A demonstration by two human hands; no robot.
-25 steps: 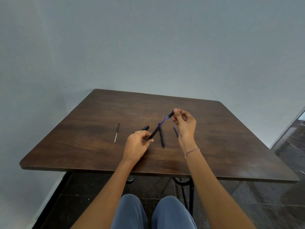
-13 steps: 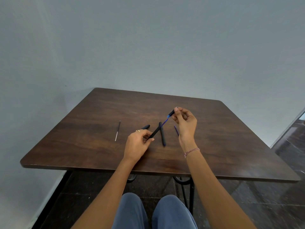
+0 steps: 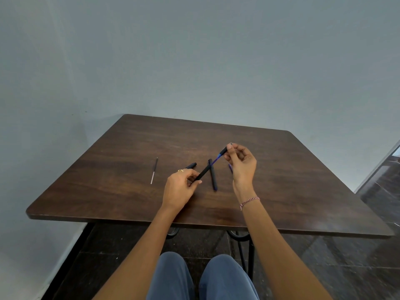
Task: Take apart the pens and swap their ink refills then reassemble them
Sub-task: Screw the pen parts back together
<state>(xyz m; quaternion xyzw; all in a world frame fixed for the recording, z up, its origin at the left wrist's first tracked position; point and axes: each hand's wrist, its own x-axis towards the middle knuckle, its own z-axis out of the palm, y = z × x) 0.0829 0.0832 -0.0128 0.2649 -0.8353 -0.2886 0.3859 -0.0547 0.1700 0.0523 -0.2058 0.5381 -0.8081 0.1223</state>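
Room: plain grey-blue wall (image 3: 194,61), dark tiled floor (image 3: 346,267), person seated, knees in blue trousers (image 3: 201,278) under table edge.
Table: dark wood top (image 3: 292,180), rounded corners, black metal legs below.
L hand: (image 3: 180,187) fingers curled round lower end of black barrel (image 3: 202,173), ring (image 3: 180,170) on one finger.
Barrel: tilted, rising up-right from L hand, held above table, crossing over the lying pen.
R hand: (image 3: 241,163) thumb + fingertips pinched on black tip piece (image 3: 223,150); other fingers loosely curled. Thread bracelet (image 3: 249,201) on wrist.
Refill: blue refill (image 3: 215,160) runs from tip piece down into barrel mouth, partly out.
Pen: second dark pen (image 3: 213,177) lies on table between the hands, pointing away from person.
Cap: black cap (image 3: 191,165) on table just beyond L hand.
Loose refill: thin refill (image 3: 154,171), dark far end, pale near end, on table well left of L hand.
Blue bit: small blue part (image 3: 230,168) by R palm, mostly hidden; can't tell what.
Writing: no readable brand or label; pens too small.
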